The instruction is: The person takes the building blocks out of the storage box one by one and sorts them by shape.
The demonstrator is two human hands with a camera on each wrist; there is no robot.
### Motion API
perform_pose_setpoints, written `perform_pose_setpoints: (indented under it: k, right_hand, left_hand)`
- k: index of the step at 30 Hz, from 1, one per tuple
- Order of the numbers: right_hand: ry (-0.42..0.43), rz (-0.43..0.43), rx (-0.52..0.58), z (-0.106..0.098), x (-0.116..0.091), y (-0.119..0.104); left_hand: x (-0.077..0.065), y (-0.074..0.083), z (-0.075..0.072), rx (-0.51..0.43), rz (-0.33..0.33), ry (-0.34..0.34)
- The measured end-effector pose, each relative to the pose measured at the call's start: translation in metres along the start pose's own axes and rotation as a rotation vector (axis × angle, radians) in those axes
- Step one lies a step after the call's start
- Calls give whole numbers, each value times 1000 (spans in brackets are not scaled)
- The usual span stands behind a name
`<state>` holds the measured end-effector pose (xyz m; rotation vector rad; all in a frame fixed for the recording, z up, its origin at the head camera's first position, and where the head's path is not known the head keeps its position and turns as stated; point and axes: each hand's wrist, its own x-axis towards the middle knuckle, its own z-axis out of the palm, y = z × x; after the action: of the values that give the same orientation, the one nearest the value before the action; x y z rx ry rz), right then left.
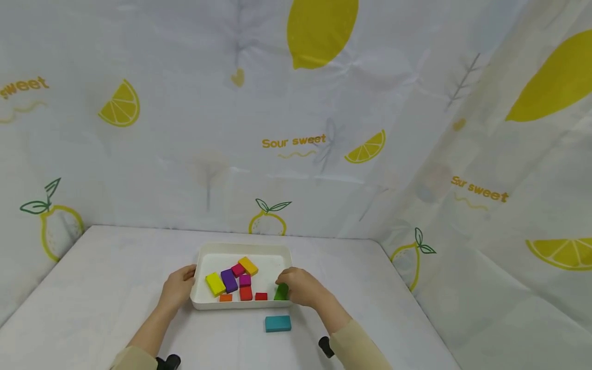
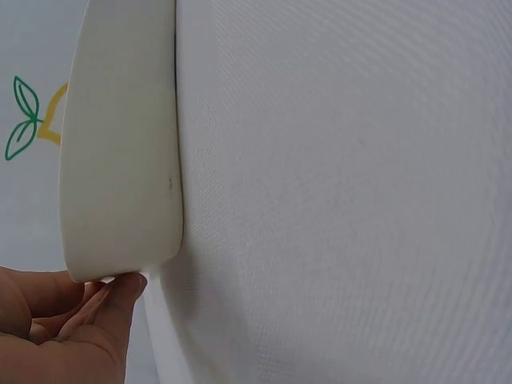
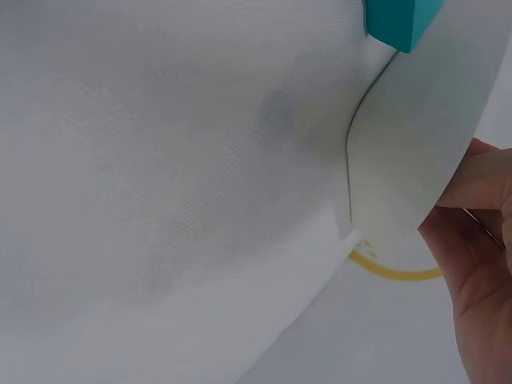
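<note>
My left hand [image 1: 177, 289] grips the left side of a white rectangular tray [image 1: 240, 305]. In the left wrist view, its thumb and fingers meet at the end of the tray's wall [image 2: 120, 152]. At the tray's right end, my right hand [image 1: 301, 289] reaches over the rim and pinches a green block [image 1: 281, 292] inside by the near right corner. The right wrist view shows the right fingers [image 3: 480, 180] passing behind the wall, which hides the block there. On the table just in front of the tray lies a teal block [image 1: 278, 324].
Inside the tray lie several coloured blocks, among them a yellow block [image 1: 215, 284], a purple block [image 1: 228, 280] and an orange-yellow block [image 1: 248, 265]. A white cloth covers the table [image 1: 125, 272]. Lemon-printed curtains [image 1: 185, 128] rise behind and to the right.
</note>
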<state>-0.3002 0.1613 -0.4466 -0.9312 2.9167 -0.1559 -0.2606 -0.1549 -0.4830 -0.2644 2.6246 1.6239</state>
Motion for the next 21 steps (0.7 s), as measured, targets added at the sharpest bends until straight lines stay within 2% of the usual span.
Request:
perform_pose_setpoints:
  k: [13,21]
  right_hand:
    - [-16,-39,-6,8,7,0]
    - [-1,-53,-69,8,11,-3]
  left_hand:
    - [1,1,0,-2,-13,0]
    - [0,1,0,-21,-15,-10]
